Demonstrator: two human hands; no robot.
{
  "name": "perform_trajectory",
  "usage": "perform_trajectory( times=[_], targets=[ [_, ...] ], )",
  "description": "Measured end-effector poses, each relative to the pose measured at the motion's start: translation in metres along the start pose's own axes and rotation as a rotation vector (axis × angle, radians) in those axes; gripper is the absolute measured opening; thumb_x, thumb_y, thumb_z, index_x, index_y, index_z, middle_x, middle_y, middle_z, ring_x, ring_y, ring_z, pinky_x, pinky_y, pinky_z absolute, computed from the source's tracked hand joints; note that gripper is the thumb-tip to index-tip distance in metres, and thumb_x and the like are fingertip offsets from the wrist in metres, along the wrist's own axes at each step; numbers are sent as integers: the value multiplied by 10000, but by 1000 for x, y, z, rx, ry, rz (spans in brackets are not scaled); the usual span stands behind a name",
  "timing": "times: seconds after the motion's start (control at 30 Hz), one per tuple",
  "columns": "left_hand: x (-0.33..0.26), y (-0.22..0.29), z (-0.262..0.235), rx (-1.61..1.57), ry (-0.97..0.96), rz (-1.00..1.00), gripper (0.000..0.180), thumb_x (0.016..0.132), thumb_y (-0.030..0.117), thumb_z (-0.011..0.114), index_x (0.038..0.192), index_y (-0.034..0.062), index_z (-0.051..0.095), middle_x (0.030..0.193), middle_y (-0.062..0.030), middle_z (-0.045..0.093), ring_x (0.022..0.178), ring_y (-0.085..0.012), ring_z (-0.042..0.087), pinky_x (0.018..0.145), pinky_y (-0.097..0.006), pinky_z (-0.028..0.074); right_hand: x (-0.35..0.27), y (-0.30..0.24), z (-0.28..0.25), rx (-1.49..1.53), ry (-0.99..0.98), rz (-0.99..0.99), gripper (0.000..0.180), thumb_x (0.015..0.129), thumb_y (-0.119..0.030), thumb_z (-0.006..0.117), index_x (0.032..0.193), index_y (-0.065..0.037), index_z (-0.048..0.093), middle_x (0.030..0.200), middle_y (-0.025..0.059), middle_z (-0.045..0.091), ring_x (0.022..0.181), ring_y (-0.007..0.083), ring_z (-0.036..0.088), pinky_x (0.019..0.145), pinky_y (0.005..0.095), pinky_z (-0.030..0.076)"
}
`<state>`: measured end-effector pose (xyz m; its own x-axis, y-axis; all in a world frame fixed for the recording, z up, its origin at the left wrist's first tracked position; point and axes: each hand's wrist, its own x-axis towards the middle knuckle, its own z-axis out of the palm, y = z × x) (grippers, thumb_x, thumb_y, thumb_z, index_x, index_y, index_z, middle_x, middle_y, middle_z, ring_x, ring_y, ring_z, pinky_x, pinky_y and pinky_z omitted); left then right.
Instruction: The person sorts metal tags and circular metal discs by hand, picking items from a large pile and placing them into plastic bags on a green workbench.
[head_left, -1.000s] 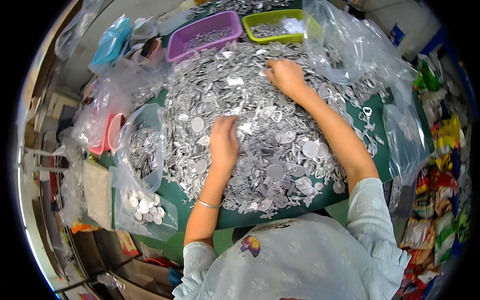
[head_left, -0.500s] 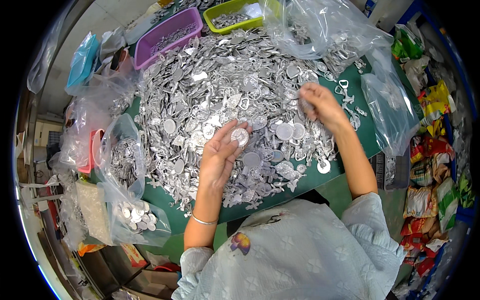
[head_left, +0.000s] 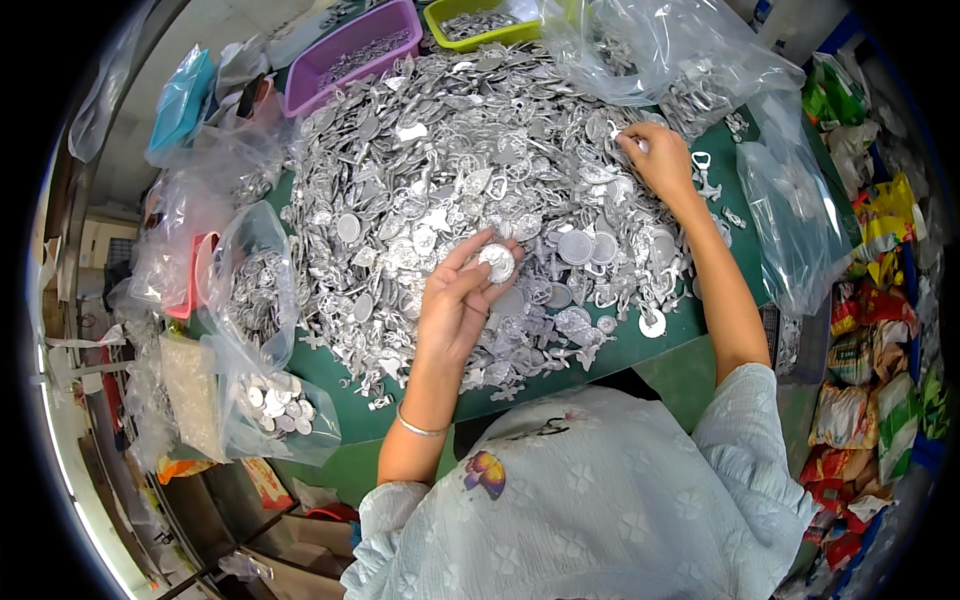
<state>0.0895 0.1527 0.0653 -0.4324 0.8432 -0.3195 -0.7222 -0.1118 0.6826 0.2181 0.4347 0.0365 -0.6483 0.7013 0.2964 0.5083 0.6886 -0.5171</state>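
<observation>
A wide heap of small silver-coloured metal castings [head_left: 430,150] covers the green table, with discs, rings and figure shapes among them. Over its near middle, my left hand [head_left: 463,292] is closed round a round metal medallion [head_left: 496,263], its embossed face turned up between thumb and fingers. My right hand [head_left: 655,155] reaches to the far right side of the heap. Its thumb and fingertips are pinched together at the pieces there; whatever they grip is too small to make out.
At the back stand a purple basket [head_left: 350,55] and a yellow-green basket [head_left: 485,25] holding castings. Clear plastic bags lie at right [head_left: 790,215] and left [head_left: 250,290]; another bag [head_left: 285,405] holds round discs. Bottle-opener-shaped pieces [head_left: 705,175] lie on the green table [head_left: 655,350].
My right hand has moved farther away along the heap's right side and its fingers have come together there. The left hand keeps hold of the medallion. The whole view has shifted slightly.
</observation>
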Motion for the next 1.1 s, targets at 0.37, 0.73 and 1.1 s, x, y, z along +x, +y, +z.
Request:
perform_trajectory(
  times=[0.37, 0.73, 1.1],
  targets=[
    [1, -40, 18, 1273, 21, 511, 201, 808, 83, 607, 1002, 29, 590, 668, -25, 454, 552, -116, 403, 511, -245, 357, -87, -38, -32, 140, -76, -23, 193, 770, -135, 599, 933, -36, 628, 886, 134, 623, 794, 329, 592, 691, 380, 467],
    [25, -45, 36, 1740, 33, 540, 313, 757, 109, 633, 1062, 81, 568, 1043, -101, 550, 733, -317, 599, 626, -383, 481, -89, -35, -11, -48, -135, -51, 208, 746, -216, 652, 883, -60, 646, 848, 114, 628, 721, 322, 606, 624, 403, 478],
    [46, -58, 63, 1734, -56, 689, 263, 760, 155, 644, 990, 37, 595, 1024, -110, 564, 685, -313, 609, 590, -370, 490, -32, 4, -13, -64, 27, 79, 323, 767, -274, 640, 1010, -67, 592, 963, 139, 604, 841, 362, 589, 722, 447, 460]
  ],
)
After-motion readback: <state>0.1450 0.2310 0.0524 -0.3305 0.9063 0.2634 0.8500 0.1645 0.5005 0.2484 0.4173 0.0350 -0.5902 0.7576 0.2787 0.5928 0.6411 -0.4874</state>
